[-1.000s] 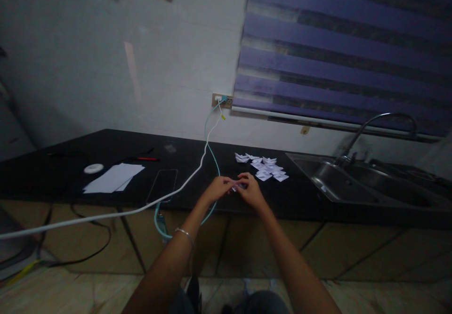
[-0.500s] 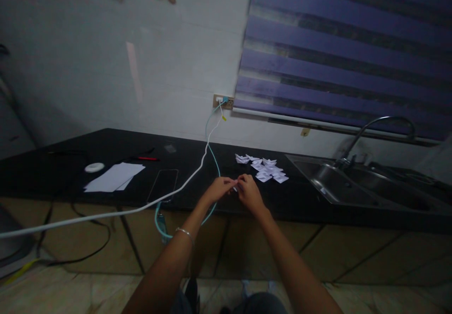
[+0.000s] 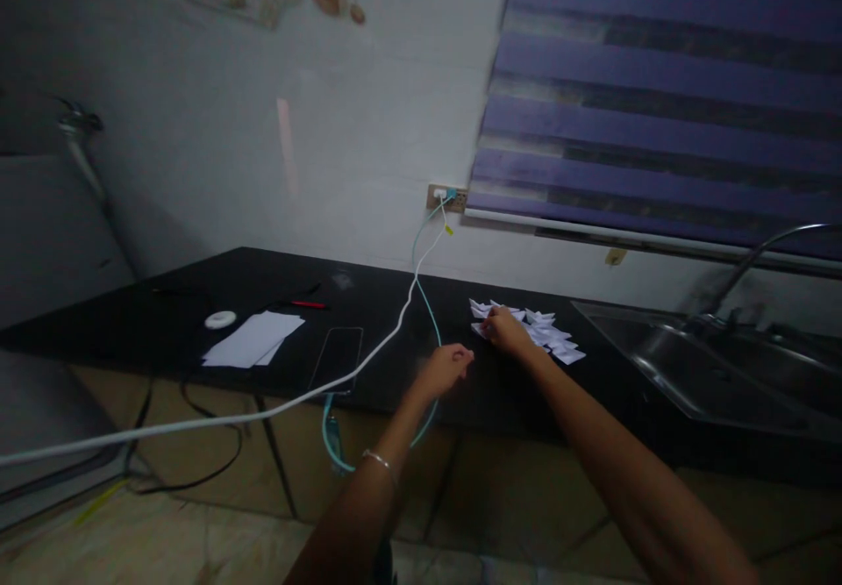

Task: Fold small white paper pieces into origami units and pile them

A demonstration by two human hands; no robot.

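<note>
My right hand (image 3: 508, 331) is closed on a small folded white paper boat (image 3: 479, 330), at the left side of a group of similar paper boats (image 3: 549, 332) on the black countertop (image 3: 401, 392). The fingers cover part of the held boat, and I cannot tell whether it rests on the counter. To the left and nearer the front edge, my left hand (image 3: 447, 369) hovers with its fingers curled together and nothing visible in them. A silver bracelet (image 3: 377, 457) circles that wrist.
White paper sheets (image 3: 253, 341), a white round item (image 3: 220, 319) and a red pen (image 3: 309, 304) lie on the left. A white cable (image 3: 368, 359) and a teal cable (image 3: 429, 304) run from the wall socket (image 3: 447, 197). A phone (image 3: 337, 359) lies beneath the white cable. At right is a steel sink (image 3: 664, 374).
My hands have parted. The right one moved with the paper boat to the group on the right, while the left stays near the front edge. The view has turned left.
</note>
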